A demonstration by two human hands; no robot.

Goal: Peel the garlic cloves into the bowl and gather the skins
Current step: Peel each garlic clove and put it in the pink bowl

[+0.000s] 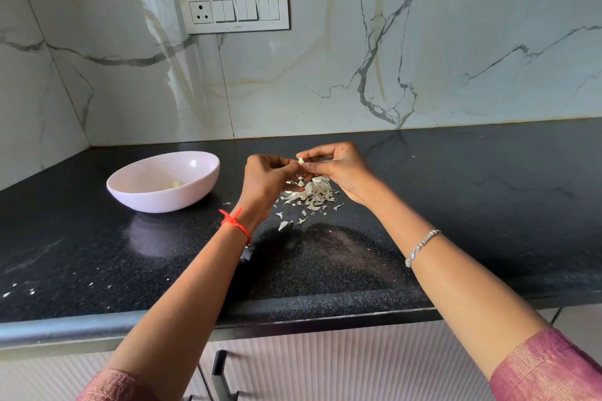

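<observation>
Pinching clove (301, 160) between left grip (267, 174) and right grip (337, 163), above skins (313, 194) heaped on bench (456, 205); bowl (163, 202) left, peeled clove (175, 184) inside.

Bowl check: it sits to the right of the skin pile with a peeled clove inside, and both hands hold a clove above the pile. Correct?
Only the side is wrong: in the head view the bowl sits to the left of the skin pile. A peeled clove lies inside, and the left hand and right hand hold a clove above the pile.
</observation>
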